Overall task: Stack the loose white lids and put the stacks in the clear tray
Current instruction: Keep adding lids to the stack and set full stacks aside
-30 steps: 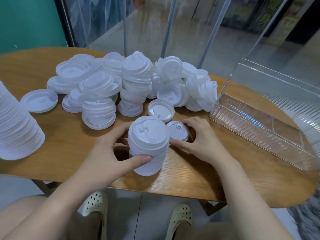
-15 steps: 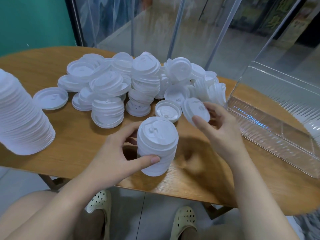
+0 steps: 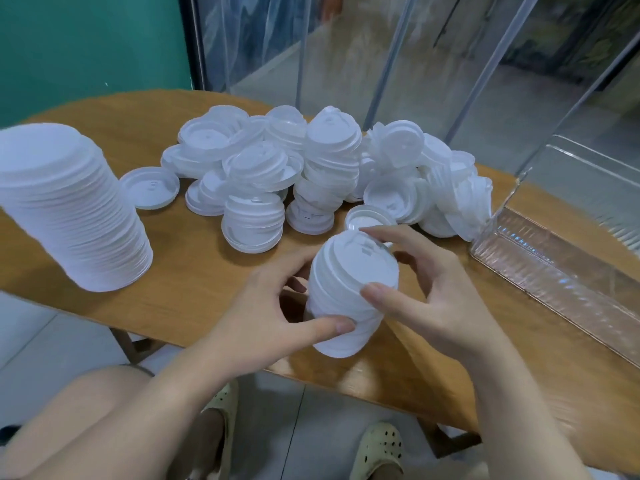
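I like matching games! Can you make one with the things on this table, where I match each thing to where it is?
Things:
1. tall lid stack
2. small lid stack
3. clear tray
4. single flat lid

Places:
A. at the right edge of the table
B. between both hands
C. far left, standing alone
D. flat on the table, just right of the tall stack

Pairs: 1-C, 2-B, 3-A, 4-D

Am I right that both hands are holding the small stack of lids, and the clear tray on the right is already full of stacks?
Not quite. The head view shows both the left hand and the right hand holding the small stack of lids, but the clear tray on the right holds no stacks in the part in view.
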Demonstrator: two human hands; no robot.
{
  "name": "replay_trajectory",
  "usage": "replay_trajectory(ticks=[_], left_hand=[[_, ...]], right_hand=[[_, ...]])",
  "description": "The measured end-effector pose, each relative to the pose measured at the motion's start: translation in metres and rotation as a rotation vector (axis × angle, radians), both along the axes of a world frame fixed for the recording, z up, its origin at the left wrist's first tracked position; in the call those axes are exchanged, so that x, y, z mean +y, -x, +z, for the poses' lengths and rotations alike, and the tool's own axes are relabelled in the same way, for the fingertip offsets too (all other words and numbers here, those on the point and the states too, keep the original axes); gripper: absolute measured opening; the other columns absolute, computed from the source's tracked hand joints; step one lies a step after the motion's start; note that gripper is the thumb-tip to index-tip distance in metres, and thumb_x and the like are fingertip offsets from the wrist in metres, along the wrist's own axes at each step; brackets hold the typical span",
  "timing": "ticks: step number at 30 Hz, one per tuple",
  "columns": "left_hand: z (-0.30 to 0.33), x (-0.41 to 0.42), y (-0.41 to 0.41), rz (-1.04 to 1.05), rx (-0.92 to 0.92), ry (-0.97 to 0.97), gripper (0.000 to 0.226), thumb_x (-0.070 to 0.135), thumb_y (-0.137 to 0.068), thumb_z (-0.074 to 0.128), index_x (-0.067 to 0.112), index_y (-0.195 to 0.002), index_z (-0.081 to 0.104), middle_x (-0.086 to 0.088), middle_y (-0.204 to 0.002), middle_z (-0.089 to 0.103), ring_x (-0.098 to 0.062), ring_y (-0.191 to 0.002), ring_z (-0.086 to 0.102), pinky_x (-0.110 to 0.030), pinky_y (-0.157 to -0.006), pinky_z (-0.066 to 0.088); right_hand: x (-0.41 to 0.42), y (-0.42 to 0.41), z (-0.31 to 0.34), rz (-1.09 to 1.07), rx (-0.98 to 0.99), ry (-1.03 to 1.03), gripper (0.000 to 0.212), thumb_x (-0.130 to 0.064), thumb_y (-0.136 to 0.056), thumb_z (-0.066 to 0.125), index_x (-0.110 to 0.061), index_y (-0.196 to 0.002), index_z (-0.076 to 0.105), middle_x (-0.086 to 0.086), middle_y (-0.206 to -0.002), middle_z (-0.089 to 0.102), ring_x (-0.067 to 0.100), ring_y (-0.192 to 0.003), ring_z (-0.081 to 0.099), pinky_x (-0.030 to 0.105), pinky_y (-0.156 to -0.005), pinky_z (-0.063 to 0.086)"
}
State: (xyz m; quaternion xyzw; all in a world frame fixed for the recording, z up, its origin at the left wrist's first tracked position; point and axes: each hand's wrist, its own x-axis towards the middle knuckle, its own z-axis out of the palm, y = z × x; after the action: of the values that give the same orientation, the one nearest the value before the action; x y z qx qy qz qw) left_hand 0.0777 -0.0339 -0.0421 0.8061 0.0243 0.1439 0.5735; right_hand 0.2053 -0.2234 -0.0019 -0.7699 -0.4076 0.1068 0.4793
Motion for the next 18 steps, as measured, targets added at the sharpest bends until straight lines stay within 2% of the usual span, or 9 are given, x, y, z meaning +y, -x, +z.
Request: replay_trajectory(ticks=[3,7,12,18], left_hand=[[0.001,0.0,0.0,0.003,0.012,-0.003,0.072,0.038,-0.074,0.088,0.043,-0.139,0.057,0.012,-0.124,0.07,-0.024,-0.114,0.066,-0.047,-0.094,0.057],[0.002,-0.001,-0.001,0.0,0.024,-0.009,0.071,0.039,-0.074,0.088,0.042,-0.138,0.057,0.015,-0.123,0.07,-0.018,-0.114,0.066,-0.042,-0.094,0.058],[0.001,-0.002,-0.003,0.001,0.028,-0.004,0.069,0.039,-0.073,0.089,0.042,-0.136,0.059,0.014,-0.121,0.071,-0.017,-0.113,0.066,-0.039,-0.092,0.058],[0.003,-0.003,-0.002,-0.01,0.015,-0.019,0.067,0.039,-0.078,0.088,0.043,-0.137,0.057,0.016,-0.123,0.069,-0.018,-0.115,0.065,-0.042,-0.094,0.057]], right_hand=[[-0.001,0.002,0.003,0.02,0.001,0.001,0.059,-0.056,-0.074,0.078,-0.034,-0.127,0.064,-0.005,-0.126,0.069,0.022,-0.118,0.064,0.048,-0.102,0.05],[0.003,0.008,0.005,0.041,-0.022,-0.008,0.055,-0.053,-0.075,0.076,-0.036,-0.125,0.062,-0.01,-0.122,0.069,0.018,-0.121,0.063,0.032,-0.1,0.05],[0.006,0.011,0.002,-0.002,-0.064,-0.002,0.062,-0.059,-0.079,0.068,-0.032,-0.134,0.061,-0.015,-0.126,0.067,0.013,-0.122,0.061,0.03,-0.099,0.049],[0.007,0.009,0.004,0.02,-0.075,-0.024,0.056,-0.055,-0.079,0.069,-0.03,-0.129,0.063,-0.013,-0.122,0.068,0.016,-0.119,0.063,0.026,-0.096,0.05]])
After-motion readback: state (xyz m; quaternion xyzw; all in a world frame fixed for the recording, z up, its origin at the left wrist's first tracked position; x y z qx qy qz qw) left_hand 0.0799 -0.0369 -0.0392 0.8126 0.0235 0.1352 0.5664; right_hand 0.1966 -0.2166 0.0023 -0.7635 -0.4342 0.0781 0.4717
